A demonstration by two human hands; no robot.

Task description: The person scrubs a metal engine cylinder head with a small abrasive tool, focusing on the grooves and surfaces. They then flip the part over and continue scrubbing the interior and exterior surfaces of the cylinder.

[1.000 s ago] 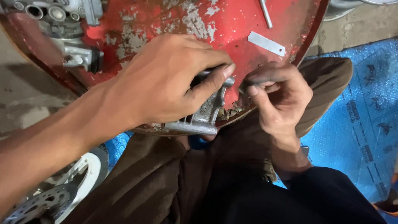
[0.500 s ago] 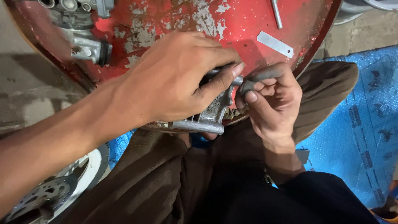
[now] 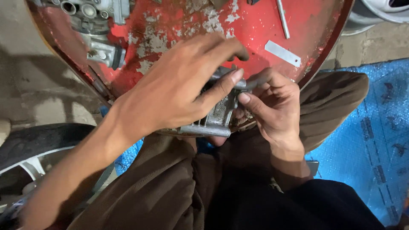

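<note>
My left hand (image 3: 179, 89) grips a grey cast-metal engine part (image 3: 215, 119) at the near rim of a round red tray (image 3: 179, 21) with chipped paint. Its thumb and fingers wrap over the top of the part and hide most of it. My right hand (image 3: 272, 106) pinches a dark tube-like piece (image 3: 249, 83) that meets the part's upper right side. Both hands touch the part, which rests above my lap in brown trousers (image 3: 170, 187).
Another grey metal assembly (image 3: 96, 25) lies at the tray's far left. A thin metal rod (image 3: 282, 19) and a flat metal strip (image 3: 282, 53) lie on the tray's right. A wheel with tyre (image 3: 34, 153) is at left, blue plastic sheeting (image 3: 366, 140) at right.
The view has shifted so the tray and hands sit slightly higher and further right. My left forefinger has lifted and stretched forward over the part. My right hand keeps its pinch.
</note>
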